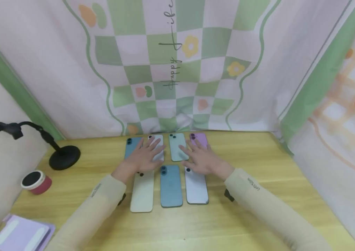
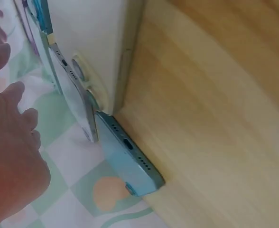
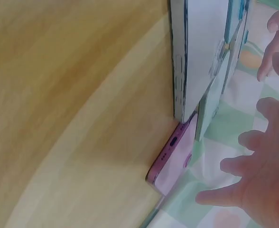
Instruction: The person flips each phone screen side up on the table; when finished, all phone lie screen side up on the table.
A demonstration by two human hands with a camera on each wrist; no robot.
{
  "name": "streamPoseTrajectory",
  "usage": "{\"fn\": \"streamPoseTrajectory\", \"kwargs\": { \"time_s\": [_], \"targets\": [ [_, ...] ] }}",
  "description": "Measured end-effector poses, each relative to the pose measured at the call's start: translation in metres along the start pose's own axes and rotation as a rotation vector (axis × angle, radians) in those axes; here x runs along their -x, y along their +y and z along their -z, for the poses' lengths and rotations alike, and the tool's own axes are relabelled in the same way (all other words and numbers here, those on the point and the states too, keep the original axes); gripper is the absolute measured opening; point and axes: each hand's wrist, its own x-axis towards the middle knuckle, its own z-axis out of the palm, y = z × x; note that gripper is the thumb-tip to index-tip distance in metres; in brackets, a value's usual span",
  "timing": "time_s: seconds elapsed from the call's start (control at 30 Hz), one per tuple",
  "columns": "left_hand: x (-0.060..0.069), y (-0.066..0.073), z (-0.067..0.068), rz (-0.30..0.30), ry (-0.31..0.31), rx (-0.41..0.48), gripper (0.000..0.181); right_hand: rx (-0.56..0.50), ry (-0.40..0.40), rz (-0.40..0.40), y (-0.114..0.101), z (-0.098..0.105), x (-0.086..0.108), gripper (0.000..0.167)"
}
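Several phones lie back up in two rows. At the back are a blue phone [image 1: 130, 149], a silver-white phone [image 2: 72, 97], a mint phone [image 1: 176, 152] and a purple phone [image 3: 175, 168]. The front row has a cream phone [image 1: 142, 195], a second blue phone [image 1: 171, 188] and a white phone [image 1: 197, 188]. My left hand [image 1: 146, 157] spreads its fingers above the back-left pair, partly covering both. Over the mint and purple phones, my right hand [image 1: 204, 159] is likewise spread. Both wrist views show a gap between hand and phones; neither hand holds anything.
A black stand [image 1: 64, 157] with a bent arm is at the table's back left. Nearer are a red and white round container [image 1: 36, 182] with a dark top and a lilac folded holder [image 1: 20, 232]. A checked curtain [image 1: 177, 69] hangs behind the wooden table [image 1: 246, 223].
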Motion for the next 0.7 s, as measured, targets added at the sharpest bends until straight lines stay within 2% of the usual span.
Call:
{"fn": "streamPoseTrajectory", "kwargs": {
  "time_s": [0.17,0.27,0.37,0.5,0.6,0.7],
  "targets": [
    [-0.012,0.012,0.003,-0.014,0.026,-0.046,0.066,0.011,0.035,0.001,0.008,0.002,0.000,0.068],
    [-0.023,0.022,0.009,-0.020,0.030,-0.040,0.067,0.013,0.046,-0.001,0.016,0.005,0.001,0.069],
    [-0.038,0.030,0.014,-0.029,0.037,-0.018,0.066,0.028,0.049,0.007,0.029,0.007,0.002,0.071],
    [-0.061,0.039,0.016,-0.009,0.033,-0.019,0.068,0.038,0.066,0.050,0.047,0.008,0.004,0.070],
    [-0.077,0.048,0.018,0.020,0.029,-0.014,0.071,0.002,0.056,0.052,0.059,0.008,0.007,0.068],
    [-0.095,0.057,0.017,0.027,0.021,0.020,0.075,-0.054,0.025,0.012,0.067,0.008,0.011,0.069]
  ]
}}
